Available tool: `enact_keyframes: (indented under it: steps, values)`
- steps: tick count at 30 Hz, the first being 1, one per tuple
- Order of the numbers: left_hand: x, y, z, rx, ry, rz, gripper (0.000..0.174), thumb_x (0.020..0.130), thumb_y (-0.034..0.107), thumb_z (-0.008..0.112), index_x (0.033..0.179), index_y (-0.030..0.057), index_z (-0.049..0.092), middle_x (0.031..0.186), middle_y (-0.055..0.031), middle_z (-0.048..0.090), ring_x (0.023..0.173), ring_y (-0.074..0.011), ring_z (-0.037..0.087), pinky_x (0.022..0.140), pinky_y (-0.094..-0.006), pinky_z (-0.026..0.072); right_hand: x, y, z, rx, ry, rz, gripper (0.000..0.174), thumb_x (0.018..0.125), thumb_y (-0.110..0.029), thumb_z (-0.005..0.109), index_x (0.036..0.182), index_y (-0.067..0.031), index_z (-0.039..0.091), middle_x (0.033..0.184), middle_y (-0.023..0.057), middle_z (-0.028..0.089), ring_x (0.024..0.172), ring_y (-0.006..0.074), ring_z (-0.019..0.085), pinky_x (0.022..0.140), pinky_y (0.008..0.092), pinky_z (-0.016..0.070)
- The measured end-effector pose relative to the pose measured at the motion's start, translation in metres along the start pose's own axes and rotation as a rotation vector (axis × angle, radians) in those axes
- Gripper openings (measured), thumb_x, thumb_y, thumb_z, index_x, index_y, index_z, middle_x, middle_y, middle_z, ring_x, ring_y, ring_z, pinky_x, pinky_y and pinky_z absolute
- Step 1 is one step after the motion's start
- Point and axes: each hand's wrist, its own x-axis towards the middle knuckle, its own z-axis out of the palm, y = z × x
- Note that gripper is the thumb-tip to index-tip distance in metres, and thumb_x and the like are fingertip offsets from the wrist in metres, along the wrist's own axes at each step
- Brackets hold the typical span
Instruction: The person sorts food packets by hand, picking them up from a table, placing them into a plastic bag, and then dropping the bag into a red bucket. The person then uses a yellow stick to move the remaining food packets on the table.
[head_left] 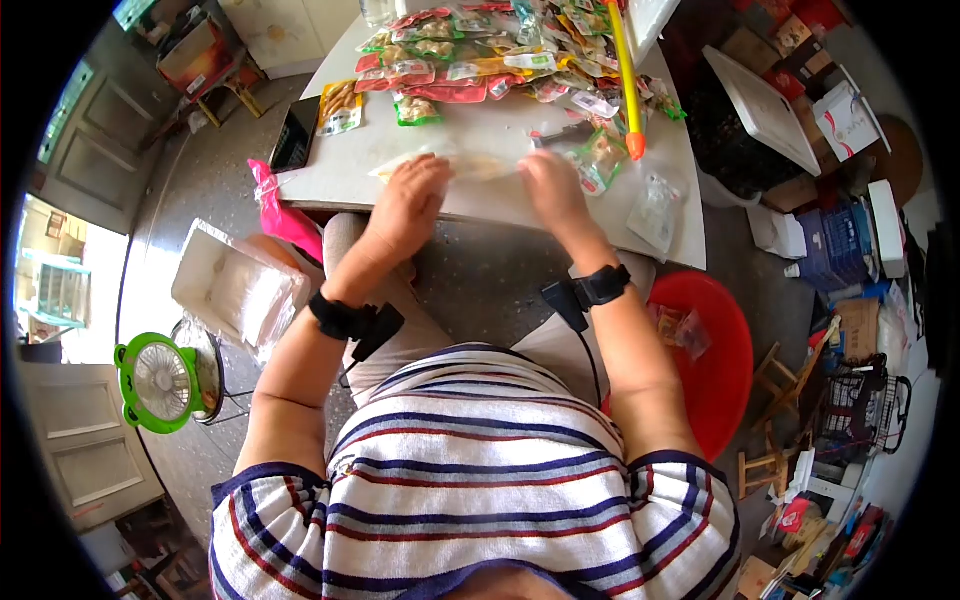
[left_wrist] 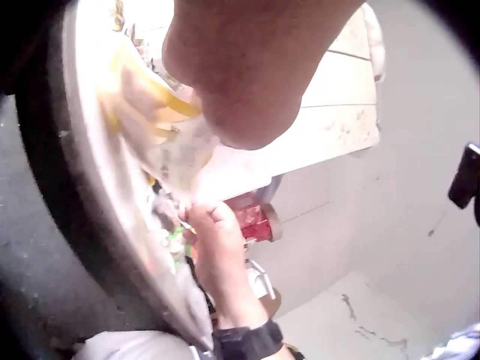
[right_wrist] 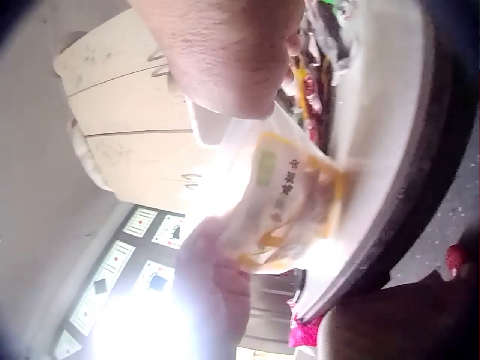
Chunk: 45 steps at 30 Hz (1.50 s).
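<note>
Between both hands, over the table's near edge, stretches a blurred clear plastic food packet (head_left: pixel 482 166) with yellow print. My left hand (head_left: pixel 412 200) grips one end of it, with its fingers bent over the plastic. At the opposite end, my right hand (head_left: pixel 560 197) pinches the packet. In the right wrist view the packet (right_wrist: pixel 289 199) shows a green patch, dark lettering and yellow borders, with pale brownish contents. The left wrist view has the packet (left_wrist: pixel 161 124) spanning the gap from the left hand to the right hand (left_wrist: pixel 217 232).
Several food packets (head_left: pixel 450 70) are heaped across the back of the white table (head_left: pixel 320 185). A yellow stick (head_left: pixel 626 80) lies at right, near a clear bag (head_left: pixel 657 213). A phone-like black object (head_left: pixel 296 134) sits at left. Beside the legs stand a red basin (head_left: pixel 735 340) and a foam box (head_left: pixel 205 262).
</note>
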Motion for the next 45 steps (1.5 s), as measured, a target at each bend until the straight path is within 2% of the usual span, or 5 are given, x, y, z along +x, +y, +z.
enact_keyframes:
  steps: [3, 16, 27, 32, 45]
  values:
    - [0.024, 0.017, -0.032, -0.291, -0.046, -0.315, 0.023, 0.082, 0.006, 0.045, 0.104, -0.0006, 0.049, 0.095, -0.005, 0.054, 0.088, -0.0099, 0.047, 0.077, -0.0226, 0.0372, 0.028, -0.021, -0.039, 0.132, 0.017, 0.021, 0.009, 0.071, -0.006, 0.051, 0.079, -0.0024, 0.05, 0.072, 0.0144, 0.053, 0.068, 0.0315, 0.051, 0.058, 0.0371, 0.0416]
    - [0.009, 0.089, -0.024, -0.855, -0.43, -0.367, 0.022, 0.082, 0.005, 0.039, 0.098, -0.0024, 0.051, 0.095, -0.0094, 0.054, 0.089, -0.0148, 0.048, 0.079, -0.0257, 0.0366, -0.005, -0.095, -0.12, 0.342, -0.51, 0.16, 0.012, 0.07, -0.01, 0.053, 0.077, -0.0018, 0.048, 0.067, 0.014, 0.048, 0.064, 0.0301, 0.049, 0.054, 0.0353, 0.0383]
    - [-0.053, -0.006, 0.059, -0.703, -0.726, -0.613, 0.018, 0.081, 0.011, 0.046, 0.093, -0.0011, 0.051, 0.073, -0.0048, 0.053, 0.066, -0.0147, 0.053, 0.059, -0.0242, 0.0414, -0.11, -0.059, -0.243, 0.425, -0.191, 0.808, 0.011, 0.077, -0.014, 0.052, 0.08, -0.0026, 0.052, 0.067, 0.0034, 0.051, 0.063, 0.0103, 0.049, 0.055, 0.0238, 0.0391]
    - [-0.136, -0.085, 0.114, -0.308, -0.885, -0.294, 0.012, 0.075, 0.012, 0.05, 0.083, 0.0033, 0.054, 0.063, -0.0097, 0.052, 0.062, -0.0171, 0.052, 0.056, -0.0286, 0.0411, -0.185, -0.031, -0.297, 0.416, 0.145, 1.153, 0.01, 0.079, -0.01, 0.05, 0.085, -0.002, 0.052, 0.073, -0.0004, 0.053, 0.067, 0.0042, 0.048, 0.061, 0.0188, 0.0393]
    - [-0.125, -0.048, 0.104, -0.163, -0.959, -0.308, 0.016, 0.076, 0.013, 0.048, 0.086, 0.0013, 0.049, 0.082, -0.0188, 0.053, 0.077, -0.0295, 0.051, 0.067, -0.0342, 0.0395, -0.443, 0.037, -0.218, -0.091, 0.332, 1.888, 0.017, 0.076, -0.018, 0.051, 0.081, -0.0016, 0.052, 0.066, 0.0074, 0.054, 0.057, 0.017, 0.05, 0.052, 0.031, 0.0403]
